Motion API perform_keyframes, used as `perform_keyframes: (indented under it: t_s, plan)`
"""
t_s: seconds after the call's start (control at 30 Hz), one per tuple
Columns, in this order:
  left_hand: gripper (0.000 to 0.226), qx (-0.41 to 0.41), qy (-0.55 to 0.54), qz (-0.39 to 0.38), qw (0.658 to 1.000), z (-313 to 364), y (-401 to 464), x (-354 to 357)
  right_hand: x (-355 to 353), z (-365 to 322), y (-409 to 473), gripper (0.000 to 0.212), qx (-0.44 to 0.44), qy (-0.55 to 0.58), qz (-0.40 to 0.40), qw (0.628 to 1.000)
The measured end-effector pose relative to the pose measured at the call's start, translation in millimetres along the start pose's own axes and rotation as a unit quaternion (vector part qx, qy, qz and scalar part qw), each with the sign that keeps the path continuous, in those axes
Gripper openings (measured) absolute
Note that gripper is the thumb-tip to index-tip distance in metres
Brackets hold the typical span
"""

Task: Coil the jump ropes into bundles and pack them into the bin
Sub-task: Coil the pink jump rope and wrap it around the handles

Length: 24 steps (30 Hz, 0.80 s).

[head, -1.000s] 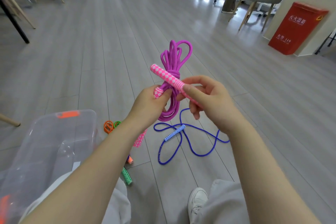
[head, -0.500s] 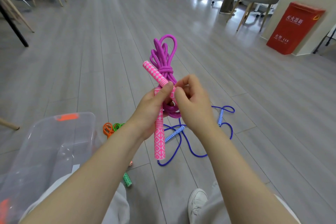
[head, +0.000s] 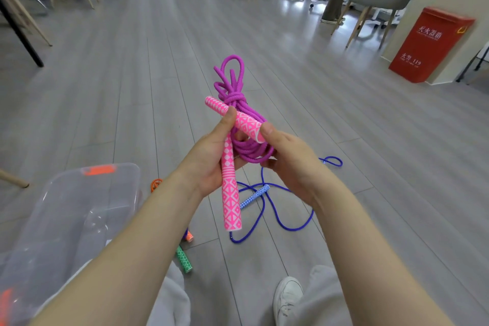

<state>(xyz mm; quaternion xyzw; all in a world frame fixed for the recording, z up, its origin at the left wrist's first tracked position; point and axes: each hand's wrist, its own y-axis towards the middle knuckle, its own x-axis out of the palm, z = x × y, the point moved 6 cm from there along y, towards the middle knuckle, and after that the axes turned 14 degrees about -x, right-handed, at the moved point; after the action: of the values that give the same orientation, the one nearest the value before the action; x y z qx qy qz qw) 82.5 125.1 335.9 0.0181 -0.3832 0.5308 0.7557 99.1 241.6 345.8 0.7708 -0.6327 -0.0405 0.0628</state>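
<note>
A person's 2 bare forearms reach forward from the bottom of the head view, holding a coiled purple jump rope [head: 238, 103] above a grey wood-plank floor [head: 132, 87]. The rope is gathered into a bundle knotted near its top, with loops rising above the knot and more loops hanging between the hands. The left hand [head: 209, 159] grips a pink and white patterned handle [head: 230, 193] that points downward past the wrist, with its thumb pressed against a second pink handle [head: 232, 118] lying slanted across the bundle. The right hand [head: 288, 159] cups the lower loops from the right, fingers curled around them, its thumb touching the near end of the slanted handle. Below the hands, on the floor, lies a loose blue jump rope [head: 267, 209] with a blue and white handle. A clear plastic bin [head: 66, 214] with an orange latch sits at lower left, beside the left forearm. Near it, orange and green handles [head: 184, 259] lie on the floor. A red box [head: 431, 45] stands at upper right.
</note>
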Motion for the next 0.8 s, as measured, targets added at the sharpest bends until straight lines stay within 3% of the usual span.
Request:
perform_keyframes:
  t_s: [0.1,0.27,0.57,0.7,0.8]
  plan:
    - [0.051,-0.022,-0.002,0.006,1.000,0.0,-0.1,-2.7,13.0,4.0,1.6,0.076,-0.029,0.122,0.022,0.992]
    - [0.052,-0.017,0.025,0.012,0.999,7.9,-4.3,-7.5,23.2,5.3,3.8,0.059,-0.042,0.223,0.012,0.974]
    - [0.049,-0.025,0.065,-0.023,0.997,17.2,-17.2,-2.7,30.7,-5.7,3.1,0.057,-0.084,0.270,-0.025,0.959]
    - [0.044,-0.022,0.047,-0.039,0.998,19.0,-21.0,1.5,32.0,-7.2,3.8,0.053,-0.099,0.267,-0.010,0.958]
    - [0.041,-0.019,0.057,-0.054,0.997,18.9,-23.1,3.8,27.2,-6.9,7.2,0.063,-0.103,0.258,0.021,0.960]
